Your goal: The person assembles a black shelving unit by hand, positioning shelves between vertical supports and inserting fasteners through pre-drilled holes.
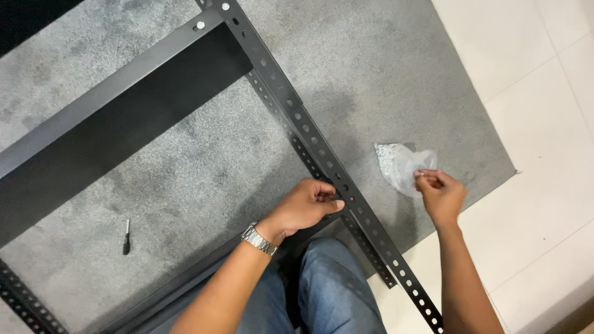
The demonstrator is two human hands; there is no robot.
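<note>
A black slotted metal upright (291,108) with rows of holes lies diagonally across a grey carpet (204,161). My left hand (306,204), a metal watch on its wrist, pinches the upright where a lower black shelf panel (185,291) meets it. My right hand (439,195) reaches to the right, its fingertips closed on the edge of a small clear plastic bag (399,164) lying on the carpet. What the fingertips pinch inside the bag is too small to tell. A second black shelf panel (117,117) is bolted to the upright farther up.
A small black screwdriver (126,238) lies on the carpet at the left. Another slotted upright (25,303) shows at the bottom left. White floor tiles (532,124) border the carpet on the right. My jeans-clad knee (334,291) is at the bottom centre.
</note>
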